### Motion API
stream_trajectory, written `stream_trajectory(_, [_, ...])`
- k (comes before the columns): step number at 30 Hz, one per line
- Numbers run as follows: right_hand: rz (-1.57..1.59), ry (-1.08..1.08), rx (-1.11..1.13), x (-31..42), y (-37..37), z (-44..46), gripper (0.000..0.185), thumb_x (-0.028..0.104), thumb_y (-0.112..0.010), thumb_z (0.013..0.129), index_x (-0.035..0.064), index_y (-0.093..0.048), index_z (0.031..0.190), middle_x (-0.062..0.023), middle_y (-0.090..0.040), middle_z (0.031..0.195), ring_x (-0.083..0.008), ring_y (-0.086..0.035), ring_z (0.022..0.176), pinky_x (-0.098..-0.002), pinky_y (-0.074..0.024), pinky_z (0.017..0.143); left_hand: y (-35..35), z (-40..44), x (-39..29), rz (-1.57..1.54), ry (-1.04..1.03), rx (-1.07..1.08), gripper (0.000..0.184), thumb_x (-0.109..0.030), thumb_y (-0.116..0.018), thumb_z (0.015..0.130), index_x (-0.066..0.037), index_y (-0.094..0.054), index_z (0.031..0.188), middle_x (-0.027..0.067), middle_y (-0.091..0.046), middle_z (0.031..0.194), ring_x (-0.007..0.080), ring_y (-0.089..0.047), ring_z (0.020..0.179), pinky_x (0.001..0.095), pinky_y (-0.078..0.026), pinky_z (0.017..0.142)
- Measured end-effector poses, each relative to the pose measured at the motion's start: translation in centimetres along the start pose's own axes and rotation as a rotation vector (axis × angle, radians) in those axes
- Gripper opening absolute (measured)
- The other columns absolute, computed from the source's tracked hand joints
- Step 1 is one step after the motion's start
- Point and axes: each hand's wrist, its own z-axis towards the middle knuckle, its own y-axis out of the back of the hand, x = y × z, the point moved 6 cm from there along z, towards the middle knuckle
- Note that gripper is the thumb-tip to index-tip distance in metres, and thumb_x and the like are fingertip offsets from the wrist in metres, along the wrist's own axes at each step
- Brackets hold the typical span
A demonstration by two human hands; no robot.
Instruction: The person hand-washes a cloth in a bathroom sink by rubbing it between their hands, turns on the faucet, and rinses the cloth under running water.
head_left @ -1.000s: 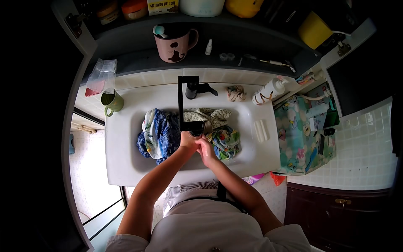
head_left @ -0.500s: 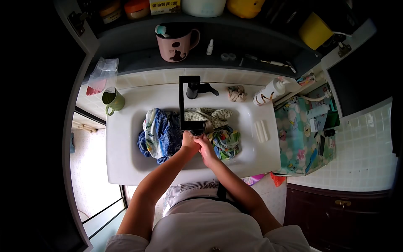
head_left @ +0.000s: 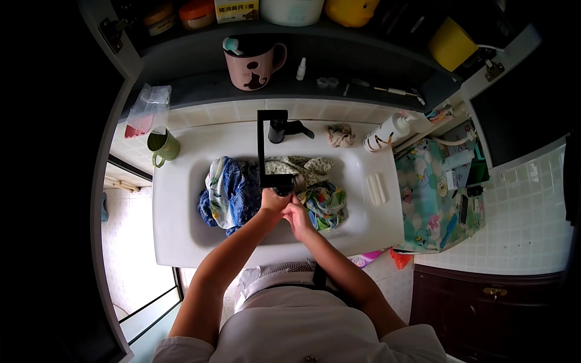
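Note:
Under the black faucet (head_left: pixel 262 148), my left hand (head_left: pixel 275 201) is held over the sink, its fingers mostly hidden by the spout head. My right hand (head_left: pixel 296 219) presses against it from the right, fingers curled on the edge of the left hand. Below and around them lie wet-looking cloths in the white sink (head_left: pixel 209 247): a blue and white patterned cloth (head_left: pixel 239 190) on the left, a pale spotted cloth (head_left: pixel 308 168) behind, and a green multicoloured cloth (head_left: pixel 327 209) on the right.
A green mug (head_left: pixel 163 147) stands at the sink's left corner. Along the right rim are a crumpled cloth (head_left: pixel 341 135), a white pump bottle (head_left: pixel 387 132) and two white bars (head_left: pixel 376 189). A dark shelf above holds a pink mug (head_left: pixel 251 69).
My right hand has slid slightly down and away along my left hand, its fingers now more curled. My left hand has turned a little under the spout. The cloths have not moved.

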Motion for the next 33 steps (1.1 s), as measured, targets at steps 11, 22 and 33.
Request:
stream_trajectory(11, [0.025, -0.019, -0.018, 0.4, -0.1, 0.2, 0.053, 0.017, -0.05, 0.075, 0.0157, -0.039, 0.126, 0.0005, -0.05, 0.102, -0.0122, -0.047, 0.089, -0.0292, -0.036, 0.082, -0.5, 0.3, -2.0, 0.808, -0.487, -0.063, 0.027, -0.025, -0.055, 0.067, -0.015, -0.053, 0.092, 0.0026, -0.058, 0.083, 0.0221, -0.058, 0.079, 0.0359, -0.043, 0.063])
stream_trajectory(22, [0.002, 0.008, -0.018, 1.0, -0.6, -0.4, 0.033, 0.013, -0.049, 0.077, 0.0118, -0.05, 0.11, 0.0004, -0.053, 0.103, -0.0114, -0.048, 0.094, -0.0302, -0.0374, 0.082, -1.3, 0.4, -1.3, 1.366, -0.525, -0.03, 0.028, -0.026, -0.052, 0.069, -0.015, -0.052, 0.094, 0.0019, -0.058, 0.085, 0.0216, -0.057, 0.083, 0.0347, -0.044, 0.066])
stream_trajectory(33, [0.081, 0.019, 0.029, 0.6, -0.1, -0.3, 0.039, 0.018, -0.045, 0.078, 0.0125, -0.047, 0.116, 0.0004, -0.052, 0.108, -0.0118, -0.047, 0.096, -0.0311, -0.0361, 0.084, -0.5, -0.3, -1.8, 1.097, -0.376, 0.067, 0.028, -0.025, -0.053, 0.073, -0.012, -0.055, 0.097, 0.0003, -0.06, 0.092, 0.0191, -0.058, 0.088, 0.033, -0.044, 0.069])
